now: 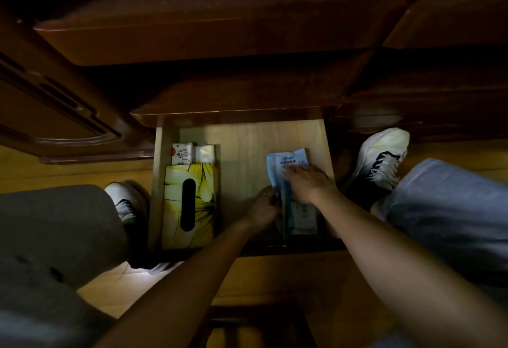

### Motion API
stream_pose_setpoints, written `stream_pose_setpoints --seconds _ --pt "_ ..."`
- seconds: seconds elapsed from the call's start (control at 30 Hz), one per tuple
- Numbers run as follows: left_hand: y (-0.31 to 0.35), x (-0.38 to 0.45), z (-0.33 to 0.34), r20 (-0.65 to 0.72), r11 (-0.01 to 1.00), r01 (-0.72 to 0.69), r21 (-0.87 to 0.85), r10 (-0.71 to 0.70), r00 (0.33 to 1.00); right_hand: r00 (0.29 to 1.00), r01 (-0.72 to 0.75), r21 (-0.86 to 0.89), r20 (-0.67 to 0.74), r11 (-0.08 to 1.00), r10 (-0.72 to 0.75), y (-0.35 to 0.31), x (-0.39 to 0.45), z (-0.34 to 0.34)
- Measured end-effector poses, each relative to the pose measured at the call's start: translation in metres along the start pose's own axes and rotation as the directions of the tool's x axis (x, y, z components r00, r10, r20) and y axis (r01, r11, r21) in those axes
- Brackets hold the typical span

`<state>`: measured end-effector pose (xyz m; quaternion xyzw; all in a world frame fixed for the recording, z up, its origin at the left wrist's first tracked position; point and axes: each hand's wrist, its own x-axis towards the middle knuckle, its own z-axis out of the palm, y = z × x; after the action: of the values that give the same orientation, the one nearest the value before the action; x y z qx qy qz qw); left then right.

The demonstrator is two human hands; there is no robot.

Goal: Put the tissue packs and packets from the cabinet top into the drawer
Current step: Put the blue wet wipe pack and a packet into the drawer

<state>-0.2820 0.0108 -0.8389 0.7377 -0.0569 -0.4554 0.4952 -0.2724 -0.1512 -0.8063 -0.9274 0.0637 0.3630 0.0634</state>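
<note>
Both hands are down inside the open pale wooden drawer (242, 138), working on the same blue-and-white plastic packet (286, 162), which lies in the drawer's right half. The right hand (305, 182) lies flat on top of the packet, its fingers stretched out and pressing the wrapper down near the printed end. The left hand (262, 208) is at the packet's left edge, just beside the right hand, with its fingers curled against that edge; whether it actually pinches the wrapper or only steadies it cannot be told in the dim light. A ring shows on one of its fingers.

Under the right wrist, nearer the person, a flat white packet (303, 217) lies against the drawer's front, partly covered by the blue-and-white one.

Well to the left of the left hand, along the drawer's left wall, sits a yellow rectangular tissue box (203, 201) with a dark oval slot in its top. Beyond it, further from the person, two small tissue packs stand side by side: a white pocket pack with a red cartoon print (182, 153) and a plain pale pocket pack (204, 154), touching one another and the far end of the box.

Above the drawer runs the dark brown wooden cabinet (209, 31). A white and black sneaker (382, 155) is planted on the floor to the right of the right hand, and a grey sneaker (123, 199) to the left of the tissue box.
</note>
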Motion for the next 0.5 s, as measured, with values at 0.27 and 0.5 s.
stream_pose_setpoints --seconds 0.27,0.5 --pt "0.012 -0.02 -0.011 -0.051 0.992 -0.035 0.123 0.042 0.998 0.991 -0.008 -0.011 -0.131 1.0 0.007 0.0 -0.021 0.004" --pt "0.111 -0.088 -0.084 -0.217 0.885 -0.134 0.446 0.252 0.943 0.923 0.104 0.205 -0.384 0.973 -0.018 -0.027 -0.085 -0.078"
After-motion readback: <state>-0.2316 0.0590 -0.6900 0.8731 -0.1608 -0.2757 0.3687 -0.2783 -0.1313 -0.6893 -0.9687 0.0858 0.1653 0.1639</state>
